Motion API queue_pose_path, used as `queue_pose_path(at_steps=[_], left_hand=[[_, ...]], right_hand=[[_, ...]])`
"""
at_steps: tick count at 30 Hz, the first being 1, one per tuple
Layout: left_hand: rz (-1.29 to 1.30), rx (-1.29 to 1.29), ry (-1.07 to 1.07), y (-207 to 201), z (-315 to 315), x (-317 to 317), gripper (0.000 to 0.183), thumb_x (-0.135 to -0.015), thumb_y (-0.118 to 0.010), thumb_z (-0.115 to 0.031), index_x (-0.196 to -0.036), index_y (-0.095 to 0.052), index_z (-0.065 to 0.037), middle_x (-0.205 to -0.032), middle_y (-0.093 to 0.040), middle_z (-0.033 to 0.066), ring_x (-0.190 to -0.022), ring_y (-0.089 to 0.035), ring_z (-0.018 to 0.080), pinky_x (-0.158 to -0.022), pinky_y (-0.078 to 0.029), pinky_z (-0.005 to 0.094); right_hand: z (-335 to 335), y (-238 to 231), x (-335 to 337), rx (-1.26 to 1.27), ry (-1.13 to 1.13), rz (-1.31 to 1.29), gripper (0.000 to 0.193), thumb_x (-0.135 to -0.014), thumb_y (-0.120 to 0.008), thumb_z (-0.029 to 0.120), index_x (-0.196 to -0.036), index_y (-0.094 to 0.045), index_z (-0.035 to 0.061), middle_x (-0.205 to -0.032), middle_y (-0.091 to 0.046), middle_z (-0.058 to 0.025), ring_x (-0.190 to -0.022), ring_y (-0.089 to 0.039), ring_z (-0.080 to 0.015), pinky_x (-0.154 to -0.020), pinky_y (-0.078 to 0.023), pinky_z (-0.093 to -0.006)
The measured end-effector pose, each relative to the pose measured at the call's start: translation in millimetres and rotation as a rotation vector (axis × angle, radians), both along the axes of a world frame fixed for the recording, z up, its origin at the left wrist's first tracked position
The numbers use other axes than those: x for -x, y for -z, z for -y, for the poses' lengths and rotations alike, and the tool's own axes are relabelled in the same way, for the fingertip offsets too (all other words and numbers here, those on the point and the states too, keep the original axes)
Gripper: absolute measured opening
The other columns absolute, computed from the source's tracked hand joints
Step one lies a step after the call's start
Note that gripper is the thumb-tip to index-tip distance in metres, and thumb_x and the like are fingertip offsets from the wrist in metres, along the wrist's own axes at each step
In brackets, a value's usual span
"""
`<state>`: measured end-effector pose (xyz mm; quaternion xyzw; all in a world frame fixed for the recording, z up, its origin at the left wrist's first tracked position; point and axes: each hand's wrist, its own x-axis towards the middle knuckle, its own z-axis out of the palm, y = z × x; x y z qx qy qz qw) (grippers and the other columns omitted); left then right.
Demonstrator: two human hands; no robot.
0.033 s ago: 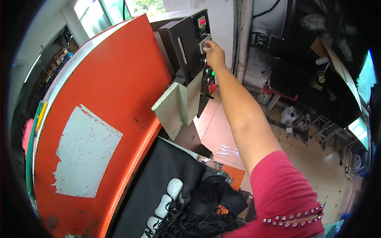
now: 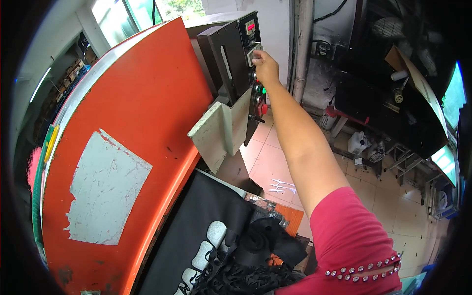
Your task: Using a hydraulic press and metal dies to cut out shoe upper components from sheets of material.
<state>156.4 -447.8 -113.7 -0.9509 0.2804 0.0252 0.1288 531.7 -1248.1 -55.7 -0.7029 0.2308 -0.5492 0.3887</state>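
My right hand reaches up to the dark control panel on the side of the machine. Its fingers are curled together against a pale square control; what exactly they grip there is partly hidden by the hand. Just above it glows a small red display. Below the hand sit a lit green button and a red knob-like button. The machine's big orange-red cover fills the left side. My left hand is out of view.
Under the cover lies black sheet material with white rounded pads and a heap of black fabric scraps. A bent pale metal plate juts out below the panel. At right stand a black table and white jugs.
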Motion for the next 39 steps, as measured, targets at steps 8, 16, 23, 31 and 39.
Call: queue_pose_path(at_steps=[8,16,23,31,39], left_hand=[[-0.07,-0.148,0.045,-17,-18,-8,0.032,-0.092,-0.058,-0.034,-0.111,-0.067,-0.01,-0.111,-0.061,0.0187,-0.097,-0.055,0.0413,-0.083,-0.045,0.048],[0.145,0.205,-0.507,-10,-18,143,0.035,-0.092,-0.055,-0.04,-0.096,-0.07,-0.009,-0.097,-0.065,0.0183,-0.086,-0.059,0.04,-0.071,-0.047,0.0451],[0.109,0.56,-0.456,6,30,148,0.014,-0.074,-0.069,-0.021,-0.084,-0.064,-0.012,-0.089,-0.058,0.0069,-0.089,-0.057,0.0278,-0.077,-0.044,0.0404],[0.394,0.929,-0.463,-1,34,157,0.022,-0.075,-0.073,-0.018,-0.095,-0.066,-0.011,-0.105,-0.061,0.0055,-0.103,-0.057,0.0273,-0.089,-0.043,0.0397],[0.907,1.19,-0.393,-55,-168,108,0.007,-0.08,-0.067,-0.003,-0.084,-0.062,-0.005,-0.084,-0.062,0.0113,-0.081,-0.059,0.0305,-0.076,-0.047,0.0386]], right_hand=[[7,1,5,-0.036,-0.017,-0.022,0.027,-0.084,-0.066,0.007,-0.111,-0.067,0.0095,-0.104,-0.069,-0.0145,-0.097,-0.066,-0.029,-0.085,-0.051,-0.0355],[-13,0,43,0.492,0.061,-0.387,0.027,-0.089,-0.061,0.017,-0.112,-0.069,0.0059,-0.121,-0.063,-0.0141,-0.095,-0.064,-0.0227,-0.089,-0.047,-0.035],[-52,-49,144,0.224,-0.441,0.336,0.036,-0.1,-0.053,0.013,-0.131,-0.049,-0.0047,-0.135,-0.053,-0.0127,-0.123,-0.051,-0.0189,-0.106,-0.038,-0.031],[-468,-126,297,0.893,-1.43,0.35,0.036,-0.075,-0.074,0.015,-0.106,-0.059,0.0054,-0.105,-0.061,-0.0167,-0.092,-0.058,-0.0318,-0.079,-0.047,-0.045],[-666,-108,334,0.753,-1.133,0.118,0.037,-0.08,-0.074,0.013,-0.112,-0.059,0.0024,-0.116,-0.056,-0.0177,-0.107,-0.054,-0.0323,-0.091,-0.045,-0.0402]])
